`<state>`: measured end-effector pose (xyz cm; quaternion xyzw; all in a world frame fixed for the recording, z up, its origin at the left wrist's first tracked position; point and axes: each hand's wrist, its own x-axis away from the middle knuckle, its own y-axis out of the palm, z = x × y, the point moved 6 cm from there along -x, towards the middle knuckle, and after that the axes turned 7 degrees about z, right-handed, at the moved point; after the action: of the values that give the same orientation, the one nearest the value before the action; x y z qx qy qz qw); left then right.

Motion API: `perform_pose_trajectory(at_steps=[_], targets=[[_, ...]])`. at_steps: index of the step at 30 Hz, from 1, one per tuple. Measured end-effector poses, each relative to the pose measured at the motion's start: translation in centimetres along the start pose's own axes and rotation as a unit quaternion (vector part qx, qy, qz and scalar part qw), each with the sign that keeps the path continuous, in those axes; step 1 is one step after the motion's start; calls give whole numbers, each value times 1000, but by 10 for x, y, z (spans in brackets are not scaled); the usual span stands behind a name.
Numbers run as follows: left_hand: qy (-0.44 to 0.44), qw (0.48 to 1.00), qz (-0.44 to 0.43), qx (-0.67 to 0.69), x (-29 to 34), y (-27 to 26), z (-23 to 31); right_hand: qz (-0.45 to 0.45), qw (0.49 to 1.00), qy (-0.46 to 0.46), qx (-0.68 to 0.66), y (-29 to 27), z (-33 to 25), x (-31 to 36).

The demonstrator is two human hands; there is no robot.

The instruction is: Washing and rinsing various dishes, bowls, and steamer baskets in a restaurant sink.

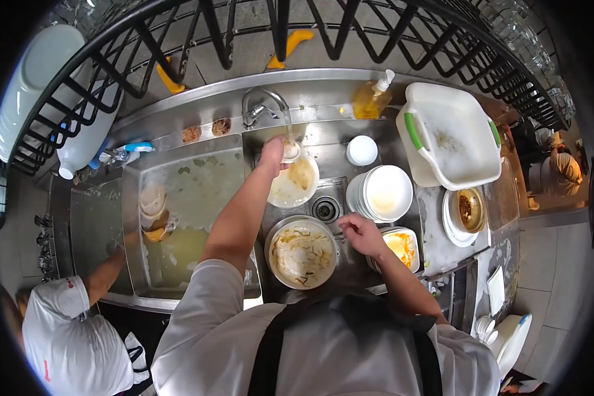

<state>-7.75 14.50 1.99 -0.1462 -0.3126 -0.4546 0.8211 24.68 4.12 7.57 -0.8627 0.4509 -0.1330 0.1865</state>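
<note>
Holding: the left hand [271,156] was closed around a small white cup [290,151] under the tap [264,105], where a thin stream of water ran down.
Right hand: the right hand [361,234] hung over the sink with its fingers bent. It looked like it pinched something thin, but I could not tell what.
Sink: the steel sink [323,142] held a dirty white bowl [296,185] just below the cup, and the round drain [325,209] sat beside it.
Big bowl: a metal bowl [301,254] with food bits was near the person, just left of the right hand.
Square dish: a white square dish [401,247] with orange sauce lay under the right wrist.
Clean-looking stack: a stack of white bowls [383,193] stood right of the drain, with one small white bowl [362,150] behind it.
Soap: a see-through pump bottle of yellow soap [372,98] stood at the back edge, by the tap.
Tub: a white square tub with green handles [450,135] sat on the right, full of foam.
Plates: a small brown bowl on white plates [467,211] was in front of the tub.
Left basin: the other basin [191,211] held cloudy water, and another person [79,330] in a white shirt stood beside it.
</note>
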Motion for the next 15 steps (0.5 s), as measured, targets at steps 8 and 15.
perform_pose_trajectory(at_steps=[8, 15], targets=[[-57, 995, -81, -34, -1, 15, -12, -73, 997, -18, 21, 20, -4, 17], [-9, 987, -7, -161, -16, 3, -5, -38, 997, 61, 23, 11, 7, 26]])
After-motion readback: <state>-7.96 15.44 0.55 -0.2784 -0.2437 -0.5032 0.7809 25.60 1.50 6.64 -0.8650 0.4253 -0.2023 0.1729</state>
